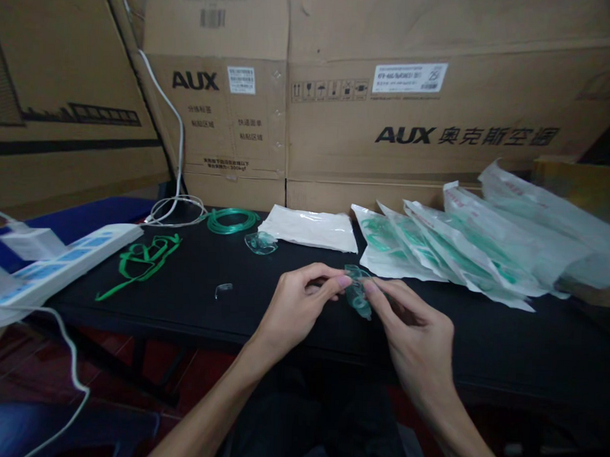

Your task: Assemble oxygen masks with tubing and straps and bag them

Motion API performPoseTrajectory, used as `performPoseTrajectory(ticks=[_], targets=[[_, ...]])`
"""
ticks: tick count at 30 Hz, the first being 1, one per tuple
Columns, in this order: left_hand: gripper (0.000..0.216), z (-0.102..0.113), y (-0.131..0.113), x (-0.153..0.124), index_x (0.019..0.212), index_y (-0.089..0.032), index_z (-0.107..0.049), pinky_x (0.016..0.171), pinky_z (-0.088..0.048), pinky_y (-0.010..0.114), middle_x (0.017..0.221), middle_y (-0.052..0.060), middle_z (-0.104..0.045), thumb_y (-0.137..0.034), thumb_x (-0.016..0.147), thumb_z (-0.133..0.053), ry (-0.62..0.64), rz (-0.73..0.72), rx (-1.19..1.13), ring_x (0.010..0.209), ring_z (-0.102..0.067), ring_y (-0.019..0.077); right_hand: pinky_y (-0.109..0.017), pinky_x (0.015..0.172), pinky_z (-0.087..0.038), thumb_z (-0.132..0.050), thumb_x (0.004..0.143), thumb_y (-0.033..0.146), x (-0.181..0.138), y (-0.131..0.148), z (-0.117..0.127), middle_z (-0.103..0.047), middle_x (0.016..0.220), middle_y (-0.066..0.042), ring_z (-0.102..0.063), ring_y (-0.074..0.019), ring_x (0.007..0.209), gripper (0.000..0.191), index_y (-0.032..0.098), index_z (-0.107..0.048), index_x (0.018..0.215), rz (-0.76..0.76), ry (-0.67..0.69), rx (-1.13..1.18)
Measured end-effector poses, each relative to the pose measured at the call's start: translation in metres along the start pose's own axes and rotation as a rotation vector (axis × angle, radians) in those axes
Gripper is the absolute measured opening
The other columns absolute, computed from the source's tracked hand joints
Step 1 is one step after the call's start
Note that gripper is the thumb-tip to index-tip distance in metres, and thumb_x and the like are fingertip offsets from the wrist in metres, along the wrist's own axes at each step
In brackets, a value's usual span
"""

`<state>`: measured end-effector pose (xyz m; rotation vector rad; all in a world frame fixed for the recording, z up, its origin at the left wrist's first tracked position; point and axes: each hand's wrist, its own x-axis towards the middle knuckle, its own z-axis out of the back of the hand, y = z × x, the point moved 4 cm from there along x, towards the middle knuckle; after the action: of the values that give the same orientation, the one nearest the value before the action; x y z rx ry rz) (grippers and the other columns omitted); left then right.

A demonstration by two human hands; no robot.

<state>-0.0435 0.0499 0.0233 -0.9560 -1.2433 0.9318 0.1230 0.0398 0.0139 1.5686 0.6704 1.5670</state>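
Your left hand (295, 307) and right hand (415, 329) are pinching a small translucent green plastic mask piece (357, 294) between fingertips, holding it just above the black table's (192, 298) near edge, beside sealed clear packets (449, 253).

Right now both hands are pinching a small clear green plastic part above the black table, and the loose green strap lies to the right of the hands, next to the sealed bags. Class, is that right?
Not quite. The head view shows the left hand and right hand pinching the plastic part above the black table, but the green strap lies to their left, near the power strip. The sealed bags are on the right.
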Motion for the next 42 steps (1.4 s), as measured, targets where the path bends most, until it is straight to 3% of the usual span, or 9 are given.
performPoseTrajectory(ticks=[5,13,42], targets=[[0.022,-0.004,0.001,-0.001,0.093,-0.013,-0.077,0.076,-0.057,0.026,0.087,0.005,-0.074,-0.033,0.090,-0.070,0.000,-0.023,-0.009,0.079,-0.068,0.0164,-0.037,0.081,-0.051,-0.070,0.091,0.019,-0.007,0.008,0.000,-0.076,0.093,-0.004,-0.068,-0.0217,0.086,0.014,0.025,-0.081,0.098,0.192,-0.046,-0.129],[0.021,-0.003,0.001,-0.003,0.089,-0.014,-0.077,0.076,-0.056,0.025,0.087,0.004,-0.075,-0.035,0.089,-0.072,-0.034,-0.046,0.021,0.080,-0.068,0.0163,-0.037,0.076,-0.051,-0.069,0.091,0.013,-0.011,0.019,-0.001,-0.076,0.091,-0.004,-0.066,-0.0204,0.081,0.020,0.026,-0.079,0.101,0.360,-0.055,-0.263],[0.024,0.000,-0.002,-0.001,0.075,-0.014,-0.072,0.067,-0.050,0.022,0.073,0.001,-0.071,-0.034,0.087,-0.073,-0.041,-0.047,0.000,0.070,-0.062,0.0126,-0.034,0.071,-0.049,-0.070,0.089,0.010,-0.005,0.018,-0.002,-0.077,0.085,-0.001,-0.064,-0.0178,0.072,0.025,0.028,-0.082,0.102,0.278,0.053,-0.134]])
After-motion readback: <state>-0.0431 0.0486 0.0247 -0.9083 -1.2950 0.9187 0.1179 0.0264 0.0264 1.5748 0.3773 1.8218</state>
